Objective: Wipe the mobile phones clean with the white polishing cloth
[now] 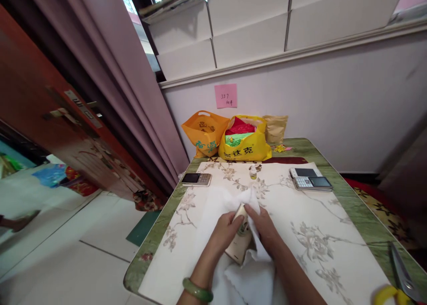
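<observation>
A gold-coloured mobile phone (239,242) with a printed mark on its surface is held tilted over the near middle of the table. My left hand (223,234) is closed around its left side, thumb on the face. At the phone's upper right edge, my right hand (267,228) pinches a white cloth (255,274) against it. The cloth wraps behind the phone and hangs down below it; the fingers under the cloth are hidden. Beyond the hands stands a small bottle (253,172) with a white cap.
A keypad phone (196,179) lies at the left, and two more phones (312,180) at the right. Orange (205,134) and yellow (247,149) bags stand against the wall. Scissors (402,274) lie at the near right edge. A person's foot (25,220) shows at far left.
</observation>
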`<state>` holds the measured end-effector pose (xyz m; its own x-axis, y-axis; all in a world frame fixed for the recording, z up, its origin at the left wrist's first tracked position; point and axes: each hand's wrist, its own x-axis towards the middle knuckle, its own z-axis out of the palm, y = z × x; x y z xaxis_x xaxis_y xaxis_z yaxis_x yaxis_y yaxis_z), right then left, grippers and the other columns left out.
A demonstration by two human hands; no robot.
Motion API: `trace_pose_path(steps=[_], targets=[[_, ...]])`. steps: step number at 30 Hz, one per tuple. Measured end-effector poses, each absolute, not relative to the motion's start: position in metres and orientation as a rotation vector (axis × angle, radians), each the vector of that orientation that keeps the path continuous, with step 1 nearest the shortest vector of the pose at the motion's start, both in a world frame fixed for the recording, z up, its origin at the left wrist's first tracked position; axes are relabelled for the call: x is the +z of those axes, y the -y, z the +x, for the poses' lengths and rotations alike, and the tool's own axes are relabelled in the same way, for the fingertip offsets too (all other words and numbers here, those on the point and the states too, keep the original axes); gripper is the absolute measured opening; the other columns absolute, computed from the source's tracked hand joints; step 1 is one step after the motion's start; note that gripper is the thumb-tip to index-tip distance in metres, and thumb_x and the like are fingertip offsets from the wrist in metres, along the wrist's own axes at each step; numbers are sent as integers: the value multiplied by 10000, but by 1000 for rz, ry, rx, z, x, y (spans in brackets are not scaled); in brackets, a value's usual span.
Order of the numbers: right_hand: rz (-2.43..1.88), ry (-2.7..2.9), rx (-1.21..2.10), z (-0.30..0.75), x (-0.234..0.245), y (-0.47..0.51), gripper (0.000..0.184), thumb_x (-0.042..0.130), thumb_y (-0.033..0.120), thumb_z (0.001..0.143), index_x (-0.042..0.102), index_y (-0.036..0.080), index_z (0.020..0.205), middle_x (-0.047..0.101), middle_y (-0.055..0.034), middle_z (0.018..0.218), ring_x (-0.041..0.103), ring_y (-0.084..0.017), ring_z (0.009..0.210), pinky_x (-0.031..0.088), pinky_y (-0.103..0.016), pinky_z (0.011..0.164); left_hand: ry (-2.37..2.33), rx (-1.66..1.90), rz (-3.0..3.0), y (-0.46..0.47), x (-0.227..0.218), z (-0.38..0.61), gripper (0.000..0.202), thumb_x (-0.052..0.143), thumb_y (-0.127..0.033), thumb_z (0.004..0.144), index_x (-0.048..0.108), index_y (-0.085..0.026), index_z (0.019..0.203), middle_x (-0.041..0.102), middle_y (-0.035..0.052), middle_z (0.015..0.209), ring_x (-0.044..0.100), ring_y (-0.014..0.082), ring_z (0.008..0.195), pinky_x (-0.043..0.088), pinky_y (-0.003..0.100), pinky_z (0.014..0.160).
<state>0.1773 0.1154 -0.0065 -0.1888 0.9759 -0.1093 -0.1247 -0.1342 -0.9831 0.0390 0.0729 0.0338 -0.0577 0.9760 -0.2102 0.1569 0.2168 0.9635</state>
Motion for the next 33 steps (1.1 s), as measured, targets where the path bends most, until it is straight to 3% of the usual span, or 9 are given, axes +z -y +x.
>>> trace_pose_path(steps=[5,8,10,12,15,18,26,30,33], targets=[[-1081,1451,1518,181,-2,-117,420,652,530,738,705,122,823,708,-66,762,628,-233,721,478,-296,631,-1608,904,1326,-72,47,21,319,691,-476,680,623,-168,638,571,-15,543,488,150,557,322,237,523],[-1144,1404,1433,180,-4,-118,442,599,550,768,702,123,823,703,-65,758,617,-230,725,471,-296,640,-1799,924,1417,-67,55,17,302,576,-471,787,628,-179,729,567,-9,561,505,158,563,352,253,552],[-1229,1308,1365,179,-5,-120,484,572,581,774,696,117,836,698,-71,753,612,-236,734,471,-306,652,-1817,918,1593,-62,62,17,251,535,-398,824,656,-188,888,664,42,753,591,197,721,424,288,673],[-1276,1228,1329,179,-6,-121,524,566,611,764,690,107,832,694,-79,747,610,-242,744,475,-316,666,-1724,839,1824,-56,68,19,393,622,-336,762,627,-217,1137,670,104,1115,592,269,1039,425,374,900],[-1261,1120,1359,179,-6,-122,569,572,634,748,690,92,870,704,-89,773,622,-248,762,488,-324,684,-1698,699,2055,-52,70,27,788,762,-407,654,473,-284,1376,455,125,1448,358,374,1349,184,565,1113],[-1249,1054,1375,179,-4,-121,589,593,634,731,695,82,910,715,-94,788,636,-254,763,498,-329,690,-1839,639,2185,-55,61,38,705,650,-475,785,397,-331,1426,383,97,1503,273,361,1405,58,631,1125],[-1181,1000,1353,180,0,-122,637,630,634,698,701,69,983,732,-116,908,662,-285,906,513,-358,808,-1840,683,2248,-71,55,57,532,543,-368,880,446,-310,1399,446,84,1464,327,310,1392,165,556,1149],[-1156,971,1451,180,-1,-122,684,598,677,714,699,77,1026,734,-109,906,663,-283,943,506,-366,860,-1602,987,2053,-71,55,52,436,503,-292,899,532,-306,1334,486,36,1435,350,251,1388,152,477,1180],[-1159,893,1547,186,-6,-121,751,445,754,781,718,97,1020,733,-117,816,684,-285,886,527,-386,823,-1507,1352,1508,-69,49,48,367,557,-355,874,636,-277,1224,563,47,1362,417,243,1346,204,435,1176]])
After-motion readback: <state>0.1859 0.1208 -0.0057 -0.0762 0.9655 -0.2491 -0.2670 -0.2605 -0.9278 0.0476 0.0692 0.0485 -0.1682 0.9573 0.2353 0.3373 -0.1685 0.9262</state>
